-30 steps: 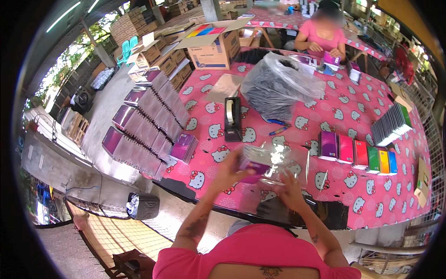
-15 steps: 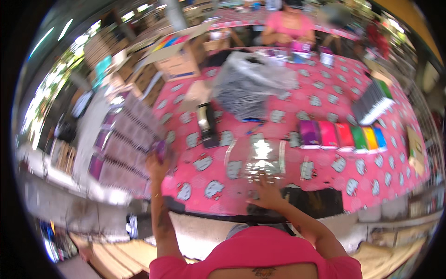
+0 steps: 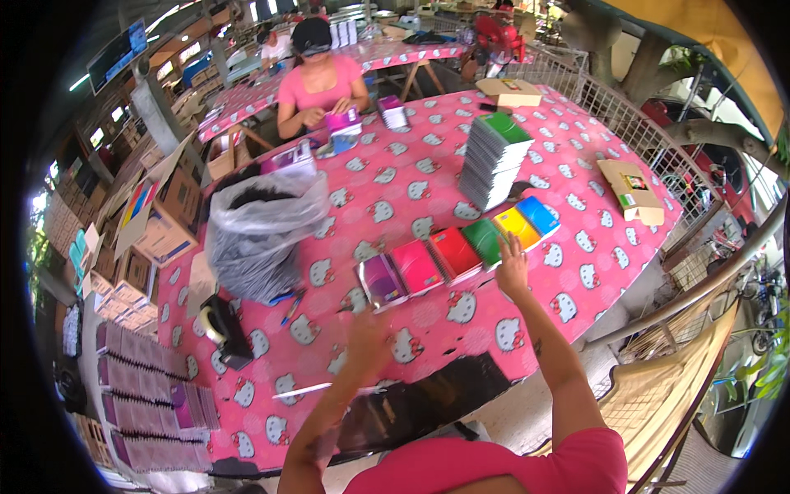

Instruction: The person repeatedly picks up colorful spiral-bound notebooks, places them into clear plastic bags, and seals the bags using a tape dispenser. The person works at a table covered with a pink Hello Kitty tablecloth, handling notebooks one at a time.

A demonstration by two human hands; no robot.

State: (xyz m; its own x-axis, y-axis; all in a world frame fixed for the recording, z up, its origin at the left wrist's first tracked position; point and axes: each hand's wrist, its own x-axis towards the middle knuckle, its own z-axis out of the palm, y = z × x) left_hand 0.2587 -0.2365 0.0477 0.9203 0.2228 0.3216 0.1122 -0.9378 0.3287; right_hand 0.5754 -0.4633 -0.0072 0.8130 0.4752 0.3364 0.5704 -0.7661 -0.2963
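A row of spiral notebooks lies across the table: purple [image 3: 380, 280], pink [image 3: 417, 268], red [image 3: 455, 252], green [image 3: 480, 239], yellow [image 3: 518, 226] and blue [image 3: 539, 216]. My left hand [image 3: 369, 339] is smeared by motion just below the purple notebook, so its fingers do not show clearly. My right hand [image 3: 512, 267] reaches to the lower edge where the green and yellow notebooks meet, with fingers stretched out. Near my left forearm, a clear plastic piece with a shiny edge [image 3: 325, 389] lies on the tablecloth.
Stacks of purple notebooks [image 3: 148, 395] stand at the left. A tape dispenser [image 3: 226, 333], a grey plastic bag [image 3: 263, 239] and a blue pen [image 3: 290, 306] lie left of centre. Beyond the row rises a tall notebook stack [image 3: 491, 160]. A co-worker [image 3: 321, 90] handles a purple notebook across the table.
The view has turned to the right. My left hand has left the purple stacks, and my right hand has left the clear plastic; both are now by the notebook row.
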